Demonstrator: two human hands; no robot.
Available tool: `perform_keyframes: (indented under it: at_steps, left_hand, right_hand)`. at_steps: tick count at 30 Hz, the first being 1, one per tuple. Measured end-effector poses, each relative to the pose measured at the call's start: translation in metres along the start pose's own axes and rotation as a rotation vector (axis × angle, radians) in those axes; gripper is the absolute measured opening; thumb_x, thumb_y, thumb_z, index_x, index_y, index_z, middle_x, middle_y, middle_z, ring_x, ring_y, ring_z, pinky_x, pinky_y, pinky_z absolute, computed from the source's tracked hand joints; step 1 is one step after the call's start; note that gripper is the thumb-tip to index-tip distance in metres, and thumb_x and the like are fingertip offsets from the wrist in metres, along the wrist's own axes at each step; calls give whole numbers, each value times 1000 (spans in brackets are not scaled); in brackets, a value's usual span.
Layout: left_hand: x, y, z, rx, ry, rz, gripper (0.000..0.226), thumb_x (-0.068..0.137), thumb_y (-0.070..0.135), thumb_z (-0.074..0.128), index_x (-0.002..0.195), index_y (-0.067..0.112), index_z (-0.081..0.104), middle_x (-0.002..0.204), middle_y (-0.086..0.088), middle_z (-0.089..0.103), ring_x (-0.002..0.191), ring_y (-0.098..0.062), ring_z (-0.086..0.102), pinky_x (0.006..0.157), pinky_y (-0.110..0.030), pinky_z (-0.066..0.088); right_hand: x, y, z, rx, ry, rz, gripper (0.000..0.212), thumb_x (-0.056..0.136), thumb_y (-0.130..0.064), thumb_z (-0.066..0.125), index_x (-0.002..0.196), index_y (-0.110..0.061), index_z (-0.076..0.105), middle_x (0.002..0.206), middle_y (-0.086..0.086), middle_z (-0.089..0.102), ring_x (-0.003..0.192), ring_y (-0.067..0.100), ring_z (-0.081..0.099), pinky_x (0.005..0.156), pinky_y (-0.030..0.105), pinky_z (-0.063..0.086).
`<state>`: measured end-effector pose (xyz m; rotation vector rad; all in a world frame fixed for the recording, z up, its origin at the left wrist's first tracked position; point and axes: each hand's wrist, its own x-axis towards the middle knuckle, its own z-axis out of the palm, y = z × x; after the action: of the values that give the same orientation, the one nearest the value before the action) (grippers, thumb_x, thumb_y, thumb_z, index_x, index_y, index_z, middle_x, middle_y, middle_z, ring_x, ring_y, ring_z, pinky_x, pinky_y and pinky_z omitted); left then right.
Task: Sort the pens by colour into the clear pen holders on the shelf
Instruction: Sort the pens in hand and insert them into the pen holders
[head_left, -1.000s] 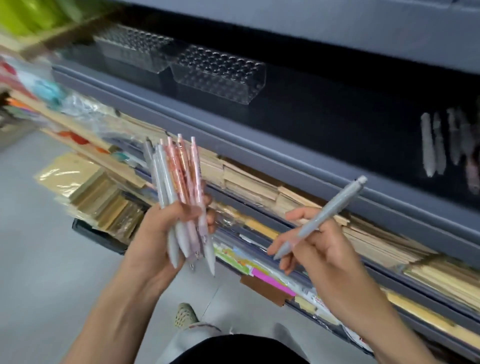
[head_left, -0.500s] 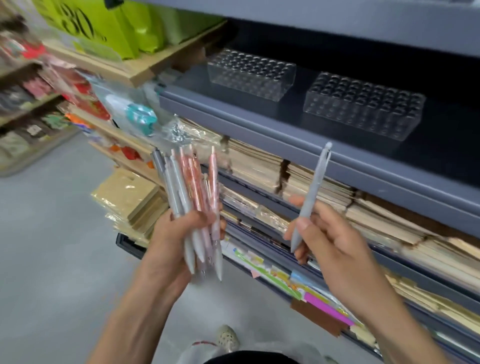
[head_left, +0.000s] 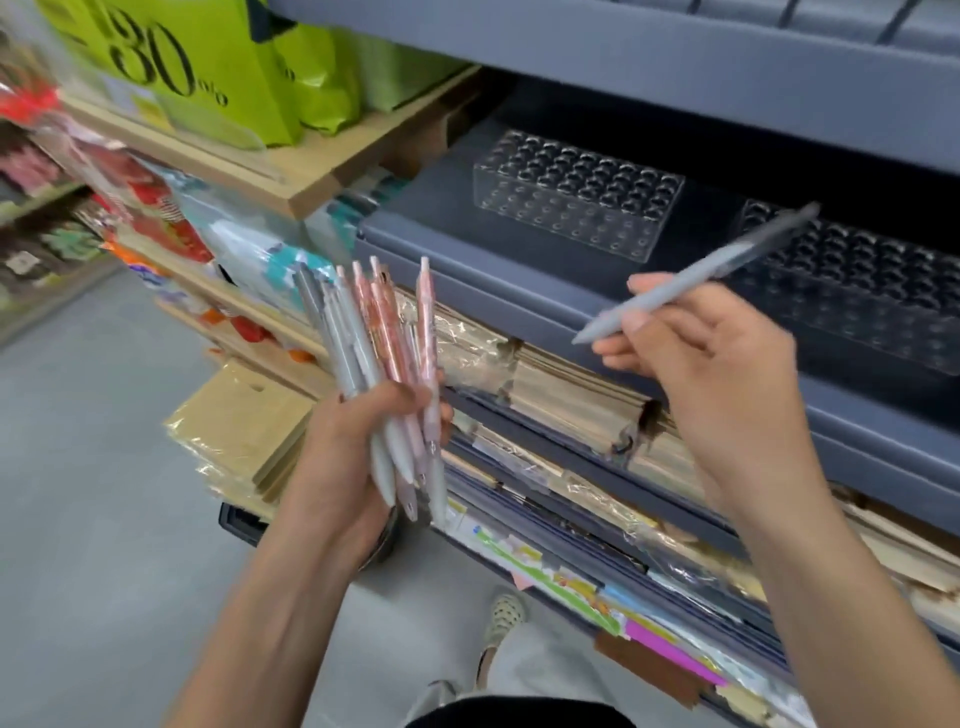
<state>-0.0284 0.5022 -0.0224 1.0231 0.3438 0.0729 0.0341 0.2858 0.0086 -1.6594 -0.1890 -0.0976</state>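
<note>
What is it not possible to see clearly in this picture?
Head view only:
- right pen holder: partly behind the right hand and grey pen, cut off by the right edge.
- pen bundle: count unclear; pens overlap, the left hand covers their middles.
- grey pen: motion blur hides any markings.

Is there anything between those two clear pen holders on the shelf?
No. In the head view, only bare dark shelf separates the left holder from the right holder.

Grips a bundle of grey and pink pens (head_left: 374, 358) in the left hand (head_left: 358, 457). Pinches a tilted grey pen (head_left: 696, 275) in the right hand (head_left: 722, 369), near two clear pen holders (head_left: 576, 202) on a grey shelf (head_left: 447, 218).
</note>
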Motion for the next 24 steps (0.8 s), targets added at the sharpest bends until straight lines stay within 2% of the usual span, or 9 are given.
perform_keyframes:
  at_steps: [5, 8, 12, 15, 17, 20, 21, 22, 24]
  left_hand:
    - [31, 14, -9, 19, -16, 21, 34, 71, 9, 64, 102, -3, 61, 72, -12, 58, 71, -21, 64, 68, -30, 56]
    - [47, 21, -10, 13, -28, 19, 27, 72, 9, 63, 97, -2, 64, 75, -13, 59, 70, -21, 64, 66, -29, 56]
    - [64, 31, -14, 15, -89, 3, 18, 72, 6, 63, 88, 2, 69, 73, -12, 60, 70, -20, 64, 65, -29, 55]
    - [77, 39, -20, 22, -150, -18, 24, 71, 5, 61, 95, -1, 65, 71, -11, 61, 68, -20, 64, 62, -28, 57]
    - [85, 45, -24, 26, -202, -45, 23, 71, 4, 60, 94, -2, 64, 68, -11, 60, 65, -20, 64, 60, -28, 57]
    - [94, 53, -32, 45, -272, -97, 24, 71, 4, 60, 95, 0, 63, 69, -11, 60, 66, -20, 63, 60, -28, 56]
    - [97, 55, -36, 54, -287, -109, 27, 71, 4, 60, 97, 0, 63, 70, -11, 60, 66, -20, 63, 60, -28, 56]
    - [99, 57, -39, 62, -296, -121, 29, 71, 4, 60, 100, -1, 62, 71, -12, 60, 66, -20, 64, 59, -28, 56]
    - [104, 60, -47, 88, -295, -144, 37, 69, 6, 62, 105, -4, 61, 74, -12, 61, 68, -20, 66, 61, -29, 56]
  right_hand:
    - [59, -2, 22, 3, 48, -51, 15, 93, -13, 60, 99, -25, 67, 91, -6, 76, 87, 13, 73, 80, 25, 58]
    - [90, -9, 34, 26, 81, -123, 17, 93, -12, 61, 91, -27, 70, 85, -10, 76, 83, 12, 73, 78, 24, 58]
    - [120, -19, 46, -207, 151, -197, 35, 90, -25, 60, 70, -51, 72, 76, -19, 73, 74, 8, 67, 79, 32, 58]
    - [140, -19, 55, -359, 201, -149, 31, 88, -32, 55, 68, -50, 71, 84, -12, 74, 79, 12, 67, 87, 41, 56]
    - [150, -18, 62, -475, 198, -126, 35, 91, -31, 50, 67, -47, 70, 91, -8, 74, 82, 16, 66, 84, 34, 53]
    - [159, -17, 73, -548, 212, -94, 31, 95, -31, 47, 77, -34, 72, 93, -11, 73, 83, 15, 65, 77, 21, 48]
    - [163, -18, 77, -570, 221, -77, 30, 96, -33, 46, 83, -32, 72, 93, -12, 72, 83, 15, 65, 68, 16, 47]
    - [168, -18, 80, -598, 223, -58, 29, 97, -36, 45, 88, -32, 72, 95, -12, 71, 84, 16, 65, 60, 15, 45]
    - [178, -17, 87, -658, 213, 2, 29, 99, -44, 41, 103, -33, 67, 101, -9, 71, 90, 18, 67, 58, 20, 43]
